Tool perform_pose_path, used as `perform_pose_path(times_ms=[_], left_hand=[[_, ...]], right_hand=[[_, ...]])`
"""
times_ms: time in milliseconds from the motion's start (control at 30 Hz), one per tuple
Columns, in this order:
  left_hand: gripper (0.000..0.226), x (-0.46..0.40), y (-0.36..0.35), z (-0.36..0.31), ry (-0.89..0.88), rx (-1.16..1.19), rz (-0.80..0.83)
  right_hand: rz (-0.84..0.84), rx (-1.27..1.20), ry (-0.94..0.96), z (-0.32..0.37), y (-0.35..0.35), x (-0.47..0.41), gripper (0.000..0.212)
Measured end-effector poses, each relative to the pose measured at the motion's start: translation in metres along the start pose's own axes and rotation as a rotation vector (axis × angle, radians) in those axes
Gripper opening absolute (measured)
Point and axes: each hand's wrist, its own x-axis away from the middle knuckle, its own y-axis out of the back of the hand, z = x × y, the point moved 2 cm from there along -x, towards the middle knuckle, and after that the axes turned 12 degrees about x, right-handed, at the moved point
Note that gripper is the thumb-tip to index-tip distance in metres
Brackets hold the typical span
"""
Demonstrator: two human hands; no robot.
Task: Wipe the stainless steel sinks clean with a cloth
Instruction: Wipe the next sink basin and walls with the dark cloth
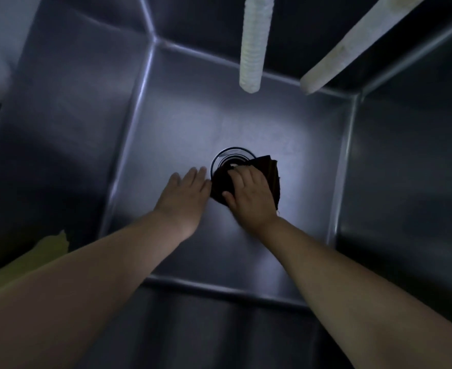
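I look straight down into a deep stainless steel sink (193, 115). A round drain (230, 155) sits in the middle of its floor. My right hand (248, 194) presses a dark brown cloth (268, 171) flat onto the floor, covering the drain's lower right part. My left hand (186, 194) lies flat and open on the sink floor just left of the cloth, its fingertips close to the drain rim. Both forearms reach down from the near edge.
Two whitish hoses hang into the sink from above: a ribbed one (252, 46) at centre top and a smooth one (352, 49) at the upper right. Steep steel walls (59, 129) enclose all sides. A yellow-green patch (46, 251) shows at the lower left.
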Motion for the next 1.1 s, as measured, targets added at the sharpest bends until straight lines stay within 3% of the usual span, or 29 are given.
perform_pose_path(times_ms=[133, 300, 500, 733, 833, 1100], left_hand=[[0.091, -0.014, 0.001, 0.009, 0.051, 0.068, 0.004], [0.108, -0.024, 0.001, 0.014, 0.047, 0.109, 0.012], [0.102, -0.036, 0.011, 0.001, 0.072, 0.033, 0.018], [0.099, -0.047, 0.016, -0.009, 0.095, -0.139, 0.09], [0.101, -0.049, 0.016, -0.009, 0.103, -0.127, 0.095], [0.109, -0.047, 0.02, -0.009, 0.114, -0.088, 0.112]], right_hand=[[0.079, 0.078, 0.091, -0.003, -0.005, 0.003, 0.045], [0.169, 0.124, 0.027, 0.003, -0.009, -0.018, 0.051], [0.319, 0.058, 0.055, -0.005, -0.007, -0.026, 0.054], [0.321, 0.201, 0.173, -0.012, 0.005, -0.02, 0.055], [0.34, 0.267, 0.254, -0.015, 0.007, -0.019, 0.056], [0.436, 0.36, 0.241, -0.016, 0.001, -0.025, 0.07]])
